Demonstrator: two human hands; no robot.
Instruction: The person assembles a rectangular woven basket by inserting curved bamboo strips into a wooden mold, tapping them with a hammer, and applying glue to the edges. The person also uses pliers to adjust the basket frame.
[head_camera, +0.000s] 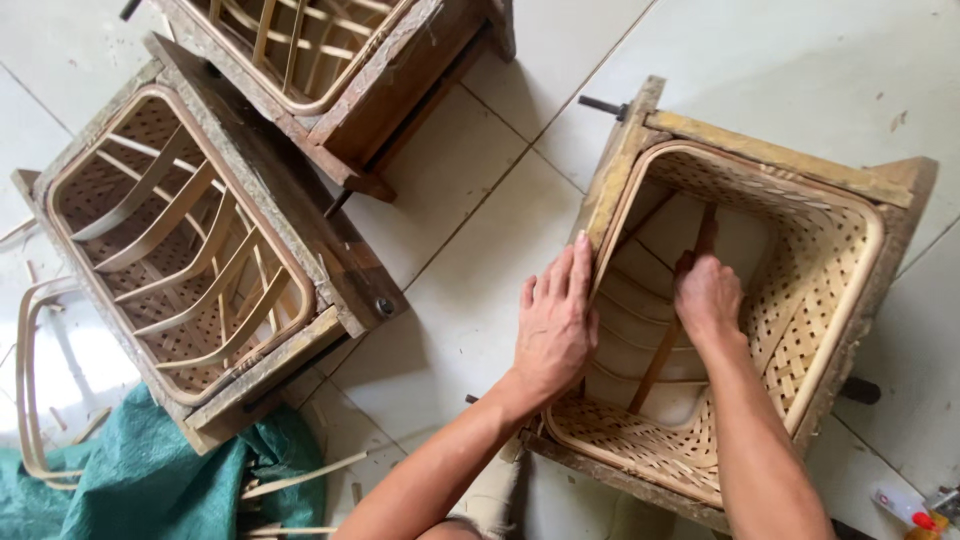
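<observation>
A woven bamboo basket (820, 270) sits inside a square wooden frame mould (770, 152) on the tiled floor at the right. My left hand (553, 322) lies flat against the basket's left rim, fingers together and pointing up. My right hand (706, 293) reaches down inside the basket and is closed around a brown wooden stick (655, 365) that runs slantwise across several curved bamboo strips in the bottom.
Two more frame moulds with woven baskets stand at the left (180, 240) and top (320, 50). A green tarpaulin (150, 485) with loose bamboo strips (30, 390) lies at the bottom left. Small bottles (915, 510) stand at the bottom right corner.
</observation>
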